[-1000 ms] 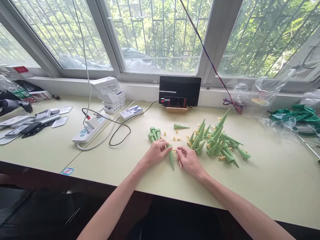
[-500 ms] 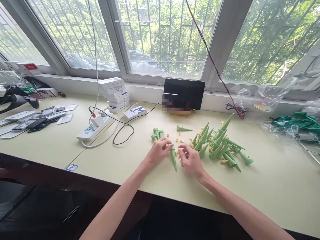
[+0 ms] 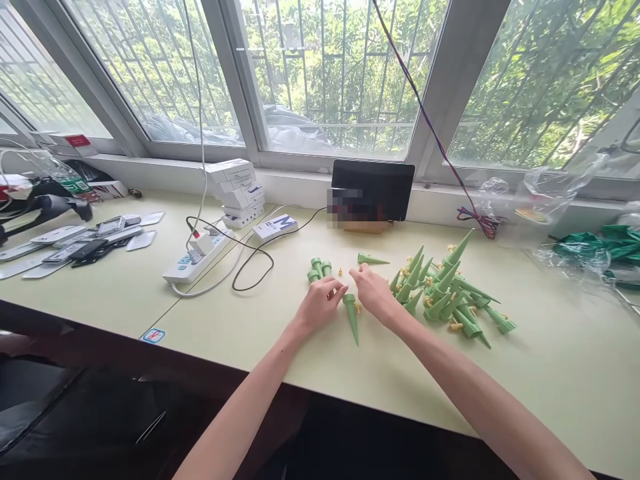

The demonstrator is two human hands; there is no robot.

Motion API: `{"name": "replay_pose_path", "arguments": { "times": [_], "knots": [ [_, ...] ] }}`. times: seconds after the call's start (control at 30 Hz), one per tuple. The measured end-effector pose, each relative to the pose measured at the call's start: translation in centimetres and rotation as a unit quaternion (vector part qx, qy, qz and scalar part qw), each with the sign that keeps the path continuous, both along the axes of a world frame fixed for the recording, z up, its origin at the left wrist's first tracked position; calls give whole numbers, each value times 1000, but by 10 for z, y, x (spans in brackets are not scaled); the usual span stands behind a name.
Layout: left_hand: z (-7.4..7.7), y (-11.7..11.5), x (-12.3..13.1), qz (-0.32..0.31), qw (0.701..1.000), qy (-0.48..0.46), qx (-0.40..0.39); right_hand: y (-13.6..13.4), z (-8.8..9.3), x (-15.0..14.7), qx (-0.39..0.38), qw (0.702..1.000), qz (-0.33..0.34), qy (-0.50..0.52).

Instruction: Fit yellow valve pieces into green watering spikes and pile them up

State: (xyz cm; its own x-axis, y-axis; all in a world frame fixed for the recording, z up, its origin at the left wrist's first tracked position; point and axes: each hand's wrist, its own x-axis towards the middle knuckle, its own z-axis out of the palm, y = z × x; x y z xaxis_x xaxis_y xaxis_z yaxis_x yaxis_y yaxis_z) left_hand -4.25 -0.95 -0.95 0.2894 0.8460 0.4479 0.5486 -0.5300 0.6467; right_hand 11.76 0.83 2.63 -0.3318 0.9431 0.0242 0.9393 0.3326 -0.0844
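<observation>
My left hand (image 3: 323,301) rests on the table with loosely curled fingers, its fingertips apart and nothing visible in them. Just right of it lies a green plant-watering spike (image 3: 353,321), point towards me, a small yellow valve (image 3: 358,309) beside it. My right hand (image 3: 373,293) is further back, fingers bent down together; whatever they hold is hidden. Another green spike (image 3: 373,259) lies behind that hand, and a loose yellow valve (image 3: 341,271) sits between the hands. Several green spikes (image 3: 315,265) stand close together behind my left hand.
A heap of green spikes (image 3: 445,293) with yellow valves lies to the right. At the back are a dark tablet (image 3: 375,190) and stacked white boxes (image 3: 235,190). A power strip (image 3: 197,257) with cables lies left, near several phone-like parts (image 3: 95,240). Plastic bags (image 3: 585,247) lie far right.
My right hand has moved back and slightly left, over the small yellow valves, its fingers turned down. My left hand stays beside the single spike. The whole view has shifted slightly.
</observation>
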Motion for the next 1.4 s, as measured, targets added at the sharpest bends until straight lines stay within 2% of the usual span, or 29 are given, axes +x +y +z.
{"name": "replay_pose_path", "arguments": {
  "times": [0.37,0.53,0.7,0.87,1.03,1.23,1.4],
  "knots": [
    [-4,3,-1,-9,1000,11,10,6,-9,-4,-3,1000,1,-20],
    [-2,2,-1,-3,1000,0,10,-11,-6,2,29,999,19,3],
    [-1,0,-1,-4,1000,-4,18,-44,-22,17,125,972,97,174],
    [-2,1,0,-10,999,4,30,-59,-41,31,122,925,162,320],
    [0,-5,3,-24,997,-9,70,-59,-45,30,85,891,147,422],
    [2,-13,10,-69,992,-4,109,-65,-47,26,60,875,127,462],
    [-1,-14,12,-82,992,3,95,-65,-46,26,72,868,110,479]
  ]
}}
